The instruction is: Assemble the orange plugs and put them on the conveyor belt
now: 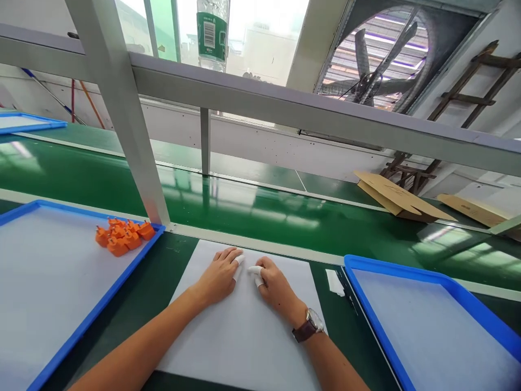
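My left hand (222, 274) rests on a large white sheet (240, 336), palm down with its fingers stretched forward and nothing under them that I can see. White covers wrap the thumb and a finger. To its right, my right hand (272, 282) lies on the same sheet with its fingers curled; white covers are on its thumb and index finger. Whether anything is inside those curled fingers is hidden. A small gap separates the two hands. Several orange plug-like pieces (118, 247) sit in a heap in the blue-rimmed tray (93, 320) on the left.
On the right lies another blue-rimmed tray (378, 320), with a white scrap (334, 282) beside it. Beyond the sheet runs a green belt (244, 206). A grey metal frame (122, 114) crosses above it, holding a bottle (212, 35). Folded cardboard (401, 198) lies at the far right.
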`<move>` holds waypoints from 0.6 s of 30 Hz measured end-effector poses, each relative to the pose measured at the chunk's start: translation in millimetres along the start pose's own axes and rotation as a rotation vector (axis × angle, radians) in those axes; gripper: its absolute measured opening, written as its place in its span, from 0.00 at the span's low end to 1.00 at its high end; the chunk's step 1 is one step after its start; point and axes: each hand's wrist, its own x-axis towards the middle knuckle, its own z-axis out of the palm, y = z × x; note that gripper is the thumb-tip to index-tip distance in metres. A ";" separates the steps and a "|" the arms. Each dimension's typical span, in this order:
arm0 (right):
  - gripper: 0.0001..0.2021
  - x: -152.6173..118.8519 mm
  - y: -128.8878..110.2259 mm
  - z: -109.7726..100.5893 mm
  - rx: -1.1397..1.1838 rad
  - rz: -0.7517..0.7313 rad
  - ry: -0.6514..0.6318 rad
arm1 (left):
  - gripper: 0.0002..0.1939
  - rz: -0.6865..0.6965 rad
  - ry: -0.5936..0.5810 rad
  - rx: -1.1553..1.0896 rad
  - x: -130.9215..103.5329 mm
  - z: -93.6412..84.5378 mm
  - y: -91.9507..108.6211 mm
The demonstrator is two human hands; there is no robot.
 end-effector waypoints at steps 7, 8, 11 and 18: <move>0.31 -18.2 -5.5 -8.8 -0.050 -0.185 -0.092 | 0.29 -0.009 0.016 -0.023 0.3 2.0 -0.1; 0.31 -19.0 -8.2 -10.0 -0.064 -0.197 -0.119 | 0.27 -0.009 0.010 -0.020 0.5 1.7 -0.2; 0.30 -19.6 -15.7 -10.7 -0.114 -0.206 -0.200 | 0.26 -0.004 -0.008 -0.015 1.7 0.1 -0.2; 0.18 -20.3 -19.3 -10.0 -0.182 -0.142 -0.271 | 0.36 0.011 -0.027 -0.051 5.9 -4.4 -0.6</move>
